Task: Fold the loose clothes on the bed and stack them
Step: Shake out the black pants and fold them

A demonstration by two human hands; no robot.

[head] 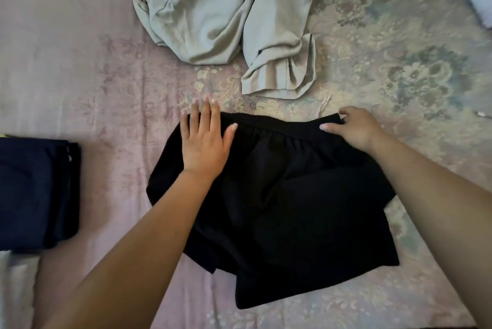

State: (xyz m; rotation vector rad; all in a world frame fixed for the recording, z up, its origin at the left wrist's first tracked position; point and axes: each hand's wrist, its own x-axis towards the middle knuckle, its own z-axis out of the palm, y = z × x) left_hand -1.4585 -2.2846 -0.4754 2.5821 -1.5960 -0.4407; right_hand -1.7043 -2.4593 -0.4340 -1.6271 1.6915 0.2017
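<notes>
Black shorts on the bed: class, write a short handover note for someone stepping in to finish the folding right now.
Left hand: flat, pressing the black shorts at the waistband's left end.
Right hand: pinching the waistband's right end.
Shorts lie spread on the bed, not yet folded.
Done: a folded navy garment sits at the left edge.
Left: fold the shorts, then the crumpled grey garment beyond them, and stack both.

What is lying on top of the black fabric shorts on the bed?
On the black fabric shorts the flat left hand presses near the waistband, the right hand pinches the waistband's other end, and both forearms cross over them. Whatever lies beneath the shorts is covered.
</notes>
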